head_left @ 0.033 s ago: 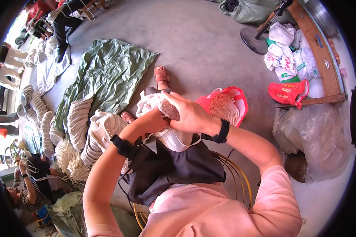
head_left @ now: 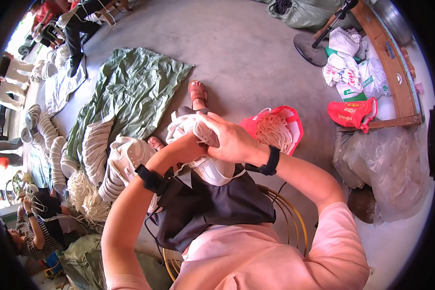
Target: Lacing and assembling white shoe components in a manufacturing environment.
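Both my hands meet above my dark-clothed lap around a white shoe upper (head_left: 207,134). My left hand (head_left: 187,147) is curled at its near left side, the fingertips mostly hidden. Across its right side lies my right hand (head_left: 234,140), fingers bent over the top and thumb below. A second white mesh upper (head_left: 216,170) rests just below on my lap, with a loose lace by it. More pale material (head_left: 181,126) bunches beyond my left hand. To the right of my hands, a red bag (head_left: 298,129) holds many cream laces (head_left: 274,133).
Stacks of nested white uppers (head_left: 95,151) and a bundle of cream laces (head_left: 88,195) lie to my left, beside a green plastic sheet (head_left: 130,87). At right are white bags (head_left: 345,72) in a wooden frame (head_left: 396,67) and clear plastic (head_left: 386,169). Other people sit at far left.
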A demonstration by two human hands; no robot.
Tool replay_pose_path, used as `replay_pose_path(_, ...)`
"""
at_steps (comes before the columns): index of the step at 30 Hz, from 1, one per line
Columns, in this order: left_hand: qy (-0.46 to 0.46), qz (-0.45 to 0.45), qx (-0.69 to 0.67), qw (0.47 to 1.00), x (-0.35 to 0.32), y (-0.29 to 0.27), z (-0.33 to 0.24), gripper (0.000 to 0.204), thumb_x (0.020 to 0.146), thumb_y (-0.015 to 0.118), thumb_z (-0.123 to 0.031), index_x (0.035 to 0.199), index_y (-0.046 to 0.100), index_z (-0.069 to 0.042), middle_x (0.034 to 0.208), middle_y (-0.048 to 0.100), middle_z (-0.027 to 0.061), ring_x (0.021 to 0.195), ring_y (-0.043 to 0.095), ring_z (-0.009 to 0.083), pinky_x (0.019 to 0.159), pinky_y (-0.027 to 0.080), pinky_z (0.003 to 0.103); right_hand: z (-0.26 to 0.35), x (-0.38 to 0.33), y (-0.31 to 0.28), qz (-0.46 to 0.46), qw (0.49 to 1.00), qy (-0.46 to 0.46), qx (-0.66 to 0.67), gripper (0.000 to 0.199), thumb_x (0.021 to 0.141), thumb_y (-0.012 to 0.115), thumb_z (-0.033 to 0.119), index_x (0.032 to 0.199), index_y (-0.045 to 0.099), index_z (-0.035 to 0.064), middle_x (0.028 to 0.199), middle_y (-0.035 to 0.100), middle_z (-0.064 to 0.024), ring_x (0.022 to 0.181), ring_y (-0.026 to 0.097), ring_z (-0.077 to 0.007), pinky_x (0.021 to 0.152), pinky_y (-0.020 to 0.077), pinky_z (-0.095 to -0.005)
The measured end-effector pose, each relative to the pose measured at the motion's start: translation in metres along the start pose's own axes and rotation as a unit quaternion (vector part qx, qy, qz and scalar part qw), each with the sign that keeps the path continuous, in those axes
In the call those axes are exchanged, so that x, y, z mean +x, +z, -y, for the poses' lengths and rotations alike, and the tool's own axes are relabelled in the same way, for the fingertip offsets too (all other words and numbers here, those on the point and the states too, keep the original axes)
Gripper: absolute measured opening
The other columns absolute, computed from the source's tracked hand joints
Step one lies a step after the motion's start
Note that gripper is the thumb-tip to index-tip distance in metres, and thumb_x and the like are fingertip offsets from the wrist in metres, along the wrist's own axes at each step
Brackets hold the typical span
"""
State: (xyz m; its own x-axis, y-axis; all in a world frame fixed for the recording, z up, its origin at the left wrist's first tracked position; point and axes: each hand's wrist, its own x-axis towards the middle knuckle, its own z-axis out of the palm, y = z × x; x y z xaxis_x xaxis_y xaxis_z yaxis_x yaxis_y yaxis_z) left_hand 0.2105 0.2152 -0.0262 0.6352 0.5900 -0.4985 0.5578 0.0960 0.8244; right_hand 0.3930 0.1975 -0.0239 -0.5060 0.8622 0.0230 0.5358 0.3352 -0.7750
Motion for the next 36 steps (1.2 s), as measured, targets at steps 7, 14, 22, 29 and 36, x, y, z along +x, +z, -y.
replay_pose_path(7,-0.026,0.041,-0.003,0.999,-0.001,-0.005,-0.005,0.022,0.086,0.059,-0.01,0.106,0.068,-0.009,0.078,0.062,-0.0001,0.064,0.055,0.01,0.056,0.042,0.027,0.009,-0.008,0.002,-0.041,0.998,-0.048,-0.012,0.077,0.07,0.068,0.009,0.142,0.042,-0.0005,0.133,0.047,-0.0248,0.115,0.056,-0.0422,0.094,0.0491,-0.0445)
replay_pose_path(14,0.042,0.013,0.037,0.998,0.006,0.003,0.044,0.021,0.087,0.059,-0.012,0.106,0.068,-0.009,0.074,0.06,-0.0018,0.06,0.051,0.0074,0.052,0.038,0.027,0.005,0.004,0.007,-0.026,0.998,-0.049,0.013,0.082,0.069,0.067,0.007,0.144,0.037,-0.0025,0.142,0.039,-0.0296,0.125,0.049,-0.0436,0.103,0.0439,-0.0415)
replay_pose_path(22,0.021,-0.012,-0.008,1.0,-0.002,0.003,0.007,0.028,0.088,0.065,-0.017,0.112,0.066,-0.004,0.087,0.068,0.0035,0.075,0.06,0.0106,0.067,0.048,0.028,-0.033,0.044,-0.007,0.145,0.972,0.052,0.177,0.089,0.084,0.074,0.022,0.149,0.021,-0.0104,0.153,0.033,-0.0233,0.142,0.034,-0.0254,0.115,0.028,-0.0355)
replay_pose_path(29,-0.065,0.0,0.017,0.998,-0.002,0.002,0.004,0.025,0.087,0.067,-0.019,0.105,0.068,-0.002,0.078,0.066,0.0034,0.067,0.058,0.0121,0.061,0.047,0.03,-0.024,0.068,-0.02,0.233,0.953,0.099,0.164,0.074,0.086,0.072,0.032,0.14,0.041,-0.0084,0.129,0.058,-0.0215,0.12,0.055,-0.0254,0.103,0.0422,-0.0347)
replay_pose_path(36,-0.079,-0.037,0.05,0.995,0.004,0.005,0.003,0.028,0.084,0.07,-0.021,0.104,0.069,-0.001,0.077,0.067,0.0051,0.069,0.061,0.0146,0.061,0.048,0.032,-0.01,0.069,-0.018,0.159,0.971,0.131,0.125,0.076,0.076,0.072,0.021,0.139,0.043,-0.0092,0.127,0.06,-0.0236,0.117,0.058,-0.0243,0.099,0.0457,-0.0337)
